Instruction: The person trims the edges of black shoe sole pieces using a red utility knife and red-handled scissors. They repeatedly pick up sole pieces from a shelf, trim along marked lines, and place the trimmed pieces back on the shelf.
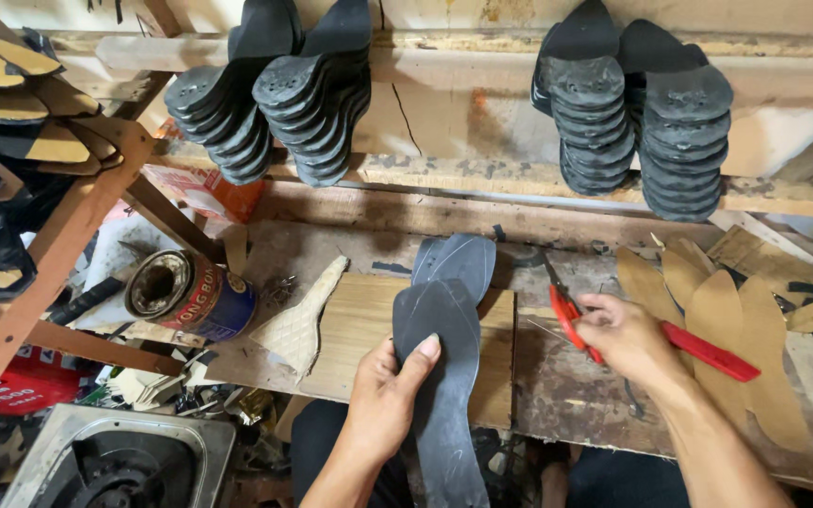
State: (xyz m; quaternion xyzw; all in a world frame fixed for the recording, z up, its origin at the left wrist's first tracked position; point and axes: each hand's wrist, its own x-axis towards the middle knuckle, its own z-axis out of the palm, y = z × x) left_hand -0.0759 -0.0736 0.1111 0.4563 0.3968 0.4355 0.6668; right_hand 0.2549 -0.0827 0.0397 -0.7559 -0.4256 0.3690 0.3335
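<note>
The left hand (383, 400) grips a dark grey insole (439, 376) that lies over the wooden board (355, 325) at the bench edge, while the right hand (628, 339) closes round red scissors (698, 348) beside tan insoles (717, 320).

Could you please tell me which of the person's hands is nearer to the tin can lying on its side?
Left. The left hand, gripping a grey insole, is just right of the tin can. The right hand, on the red-handled scissors, is farther right, beyond the insole.
</note>
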